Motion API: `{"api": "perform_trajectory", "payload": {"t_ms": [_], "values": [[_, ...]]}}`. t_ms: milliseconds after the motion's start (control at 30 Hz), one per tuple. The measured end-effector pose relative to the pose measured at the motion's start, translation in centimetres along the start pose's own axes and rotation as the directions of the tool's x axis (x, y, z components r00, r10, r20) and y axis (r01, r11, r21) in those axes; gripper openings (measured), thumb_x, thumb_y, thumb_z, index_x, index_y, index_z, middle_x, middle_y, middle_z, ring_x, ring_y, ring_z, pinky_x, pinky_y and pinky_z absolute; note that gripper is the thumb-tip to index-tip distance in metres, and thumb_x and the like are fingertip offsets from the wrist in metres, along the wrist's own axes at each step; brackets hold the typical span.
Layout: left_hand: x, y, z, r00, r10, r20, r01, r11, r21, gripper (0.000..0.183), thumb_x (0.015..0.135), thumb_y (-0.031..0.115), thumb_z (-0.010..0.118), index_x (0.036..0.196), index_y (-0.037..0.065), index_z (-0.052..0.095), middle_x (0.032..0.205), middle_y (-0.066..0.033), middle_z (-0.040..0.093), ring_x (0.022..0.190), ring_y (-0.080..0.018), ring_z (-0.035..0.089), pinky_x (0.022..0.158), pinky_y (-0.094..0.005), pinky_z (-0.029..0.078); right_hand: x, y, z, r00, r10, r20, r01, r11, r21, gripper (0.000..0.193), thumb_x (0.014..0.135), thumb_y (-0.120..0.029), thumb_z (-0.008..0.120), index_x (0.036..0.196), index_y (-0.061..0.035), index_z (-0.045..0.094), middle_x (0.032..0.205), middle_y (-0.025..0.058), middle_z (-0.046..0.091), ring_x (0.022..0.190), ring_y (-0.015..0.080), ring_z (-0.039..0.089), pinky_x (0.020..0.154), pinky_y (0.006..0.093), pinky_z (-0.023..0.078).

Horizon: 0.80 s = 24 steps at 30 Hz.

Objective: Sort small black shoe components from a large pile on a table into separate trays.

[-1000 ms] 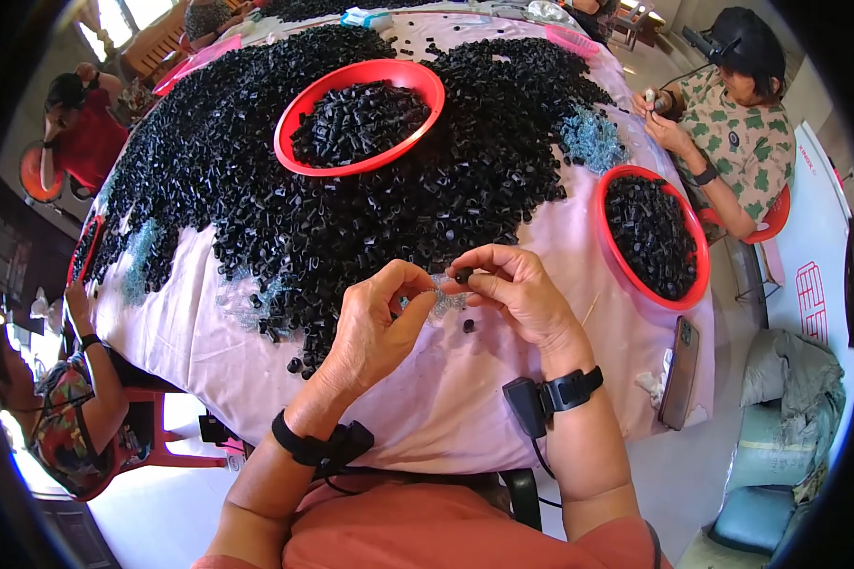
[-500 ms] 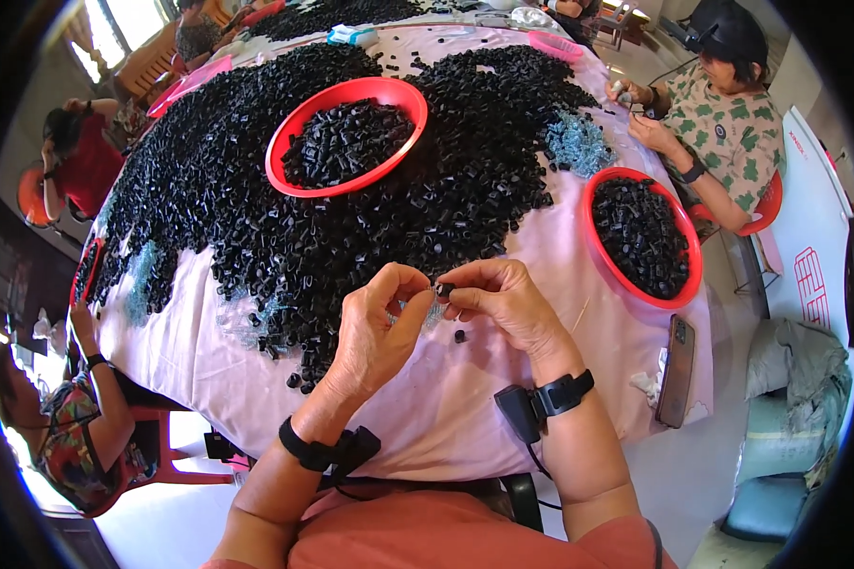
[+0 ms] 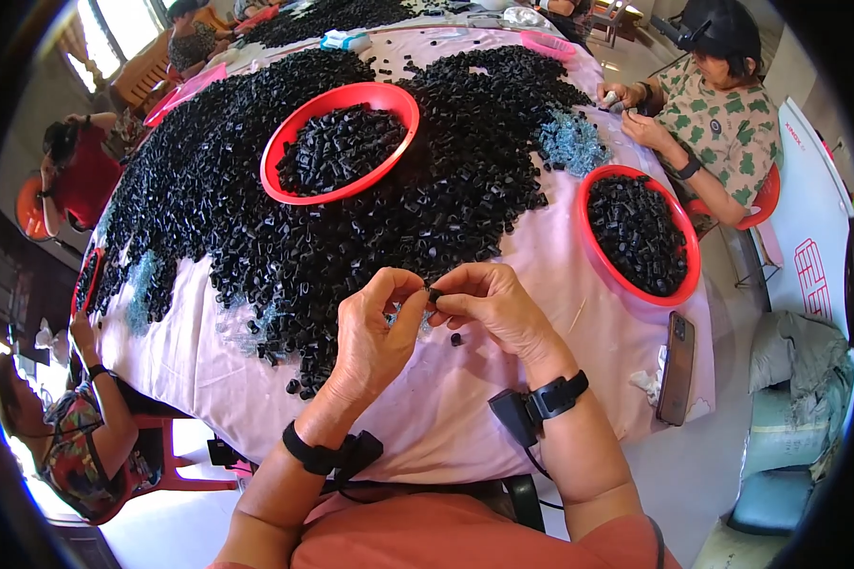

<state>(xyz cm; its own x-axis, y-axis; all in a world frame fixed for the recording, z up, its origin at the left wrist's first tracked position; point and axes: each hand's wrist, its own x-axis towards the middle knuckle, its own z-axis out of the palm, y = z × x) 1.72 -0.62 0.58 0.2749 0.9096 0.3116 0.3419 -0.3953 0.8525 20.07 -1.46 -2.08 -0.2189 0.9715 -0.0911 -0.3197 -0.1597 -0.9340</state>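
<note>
A: From my station I'm reading the worktop (image 3: pixel 190 356) from its left edge. What's over there?

B: A narrow red tray (image 3: pixel 75 294) with dark pieces in it, near a co-worker's hand. Just to the right, the great heap of black plastic pieces (image 3: pixel 180 204) begins, with a pink tray (image 3: pixel 192 92) along its far left side.

A: And the middle?

B: I see a round red basin (image 3: pixel 304 198) sitting tilted on the heap, well filled with the same black pieces.

A: The hands?

B: My left hand (image 3: pixel 400 302) has thumb and fingers drawn in close at the black cap (image 3: pixel 434 295); I can't tell whether they grip anything. That cap is between both hands, above the worktop, and my right hand (image 3: pixel 457 296) is clamped on it, thumb against fingers. A loose black cap (image 3: pixel 455 339) lies just below.

A: Further right?

B: A pink basket (image 3: pixel 547 45) at the far side, then a pile of clear bluish pieces (image 3: pixel 572 142), then a second red basin (image 3: pixel 601 261), full of black pieces. A phone (image 3: pixel 677 370) lies near it.
</note>
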Motion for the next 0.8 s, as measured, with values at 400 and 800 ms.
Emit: {"api": "perform_trajectory", "payload": {"t_ms": [400,800], "values": [[-0.5,0.1,0.8,0.974,0.217,-0.061,-0.207,0.967,0.146,0.016,0.089,-0.001,0.063,0.105,-0.002,0.068,0.093,-0.0147,0.07,0.082,-0.0219,0.07,0.071,-0.0302,0.054,0.3,0.5,0.0,0.998,-0.06,-0.026,0.061,0.997,0.044,0.012,0.089,-0.007,0.072,0.099,-0.0018,0.07,0.088,0.0074,0.073,0.079,0.0147,0.072,0.069,0.0238,0.057],[-0.9,-0.3,-0.7,0.976,0.155,0.153,-0.176,0.975,0.134,0.02,0.089,-0.002,0.063,0.108,-0.001,0.067,0.091,-0.0126,0.069,0.073,-0.0213,0.067,0.064,-0.0295,0.053,0.2,0.1,0.0,0.991,-0.072,-0.11,0.077,0.996,0.046,0.011,0.089,-0.005,0.07,0.099,-0.0012,0.068,0.092,0.0112,0.074,0.08,0.0158,0.072,0.072,0.025,0.058]]}}
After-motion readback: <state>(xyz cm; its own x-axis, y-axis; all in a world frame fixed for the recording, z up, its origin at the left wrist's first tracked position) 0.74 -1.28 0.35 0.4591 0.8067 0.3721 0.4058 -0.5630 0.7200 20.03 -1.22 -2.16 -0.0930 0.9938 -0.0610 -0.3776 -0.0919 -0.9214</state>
